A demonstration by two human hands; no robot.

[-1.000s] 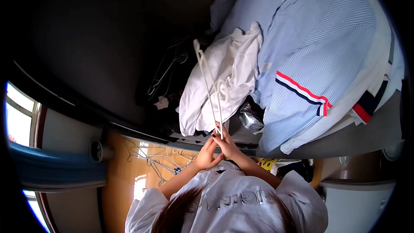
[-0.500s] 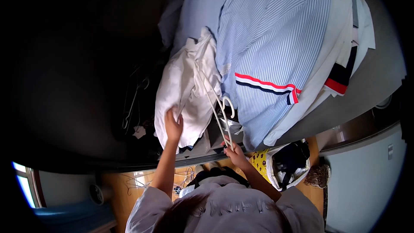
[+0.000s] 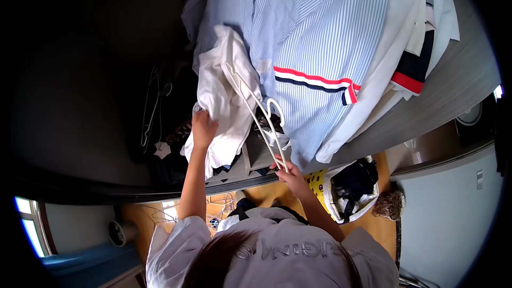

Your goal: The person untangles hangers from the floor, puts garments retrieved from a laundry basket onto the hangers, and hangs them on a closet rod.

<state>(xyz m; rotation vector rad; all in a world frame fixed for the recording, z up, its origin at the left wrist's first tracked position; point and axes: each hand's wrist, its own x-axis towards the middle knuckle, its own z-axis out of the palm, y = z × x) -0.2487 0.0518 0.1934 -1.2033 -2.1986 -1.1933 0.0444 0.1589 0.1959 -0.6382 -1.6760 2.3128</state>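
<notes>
Softly crumpled white garment (image 3: 225, 112), slim hooked hanger (image 3: 258, 122), striped shirt (image 3: 325, 32)

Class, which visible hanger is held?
The slim white hanger, in the right hand; the others, on the wooden floor and in the dark cabinet, are unheld.

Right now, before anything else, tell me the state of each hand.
Left hand: closed, fingers gripping the white garment.
Right hand: closed, holding the white hanger.
</notes>
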